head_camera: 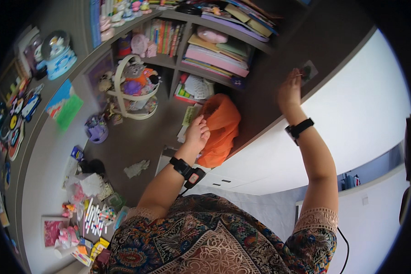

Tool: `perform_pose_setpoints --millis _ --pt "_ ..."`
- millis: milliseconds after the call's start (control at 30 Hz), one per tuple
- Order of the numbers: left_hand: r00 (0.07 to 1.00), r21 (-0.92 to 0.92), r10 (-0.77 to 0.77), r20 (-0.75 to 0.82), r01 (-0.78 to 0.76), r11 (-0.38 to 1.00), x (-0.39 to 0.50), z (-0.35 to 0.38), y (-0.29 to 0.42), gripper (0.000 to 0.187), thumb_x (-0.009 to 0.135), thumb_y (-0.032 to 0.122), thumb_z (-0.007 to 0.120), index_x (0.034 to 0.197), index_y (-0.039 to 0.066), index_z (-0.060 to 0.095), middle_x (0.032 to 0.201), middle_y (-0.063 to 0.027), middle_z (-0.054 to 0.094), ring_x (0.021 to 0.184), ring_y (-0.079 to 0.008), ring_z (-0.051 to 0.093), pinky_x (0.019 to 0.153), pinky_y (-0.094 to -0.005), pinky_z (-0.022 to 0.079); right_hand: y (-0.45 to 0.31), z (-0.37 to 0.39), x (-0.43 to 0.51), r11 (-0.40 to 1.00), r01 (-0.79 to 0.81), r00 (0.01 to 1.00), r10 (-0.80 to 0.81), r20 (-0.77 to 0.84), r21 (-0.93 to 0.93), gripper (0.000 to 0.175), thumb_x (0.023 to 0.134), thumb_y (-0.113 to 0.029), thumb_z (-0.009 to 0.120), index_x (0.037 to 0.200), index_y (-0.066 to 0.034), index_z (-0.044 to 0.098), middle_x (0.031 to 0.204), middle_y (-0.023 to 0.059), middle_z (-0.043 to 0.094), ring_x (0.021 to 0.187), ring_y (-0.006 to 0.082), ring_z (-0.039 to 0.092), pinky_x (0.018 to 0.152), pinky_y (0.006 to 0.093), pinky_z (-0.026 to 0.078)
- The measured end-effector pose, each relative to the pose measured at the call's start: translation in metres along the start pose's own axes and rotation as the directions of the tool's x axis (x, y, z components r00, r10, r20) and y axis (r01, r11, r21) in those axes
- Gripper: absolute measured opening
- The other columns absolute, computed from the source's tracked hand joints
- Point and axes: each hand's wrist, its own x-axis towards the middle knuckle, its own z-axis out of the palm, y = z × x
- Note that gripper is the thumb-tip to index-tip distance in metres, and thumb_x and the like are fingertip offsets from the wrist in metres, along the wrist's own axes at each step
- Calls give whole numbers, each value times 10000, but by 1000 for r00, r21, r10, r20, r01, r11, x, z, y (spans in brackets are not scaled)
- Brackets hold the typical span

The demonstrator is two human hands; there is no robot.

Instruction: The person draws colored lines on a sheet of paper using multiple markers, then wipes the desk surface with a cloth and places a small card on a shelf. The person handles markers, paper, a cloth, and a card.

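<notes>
My right hand point(290, 90) is raised against the dark side panel point(260, 99) of the shelving unit, its fingers together and extended. Its fingertips meet the edge of a small clear piece point(309, 72) with a green and red pattern on that panel. Whether they pinch it or only touch it is hard to make out. My left hand point(197, 134) has loosely curled fingers and shows nothing in them. Right behind it stands an orange fabric bag point(221, 132) with its mouth open, overlapped by the hand in this view.
A white-handled basket point(140, 116) of soft toys and a purple container point(97, 129) stand on the dark desktop point(133, 144). A crumpled wrapper point(137, 169) lies nearer. White markers point(95, 217) are at lower left. Shelves hold books point(166, 36) and paper stacks point(215, 60). A snow globe point(56, 54) sits left.
</notes>
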Motion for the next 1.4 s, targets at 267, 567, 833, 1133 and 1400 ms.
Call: perform_pose_setpoints --millis 267,567,833,1133,1400 --pt "983 -65 81 -164 -93 994 -40 -66 19 257 971 234 622 794 107 485 594 58 310 463 -52 315 404 -216 223 -8 -1 -30 975 38 996 -20 -86 221 703 928 -425 571 1343 137 491 1497 292 384 1416 385 340 1196 470 210" --pt "791 -81 312 -525 -412 908 -117 -165 61 241 979 231 604 795 99 522 670 39 460 480 -69 320 408 -236 214 -163 -135 -75 -75 583 797 -142 -587 809 265 945 -214 572 1097 -40 702 953 197 701 828 403 663 715 456 534" --pt "541 148 463 -702 -526 838 -185 -207 43 278 992 274 576 757 133 531 603 66 395 459 -58 319 411 -235 219 -474 -245 -176 -627 658 327 -261 -908 417 326 918 -193 648 1240 -148 662 1123 124 591 1035 316 597 863 412 505" --pt "486 319 490 -724 -394 862 -201 -214 2 319 991 283 595 721 131 522 579 76 381 456 -49 321 419 -231 221 -560 -253 -66 -773 -231 714 -547 -436 591 237 969 -262 594 909 -33 587 751 113 588 703 235 595 619 386 457" --pt "229 281 416 -880 -454 845 -254 -233 -79 333 995 315 589 781 60 573 566 84 348 438 -53 307 410 -235 222 -584 -316 -145 -763 -510 522 -641 -563 396 166 980 -230 589 910 -80 598 782 21 521 604 154 501 538 342 435"
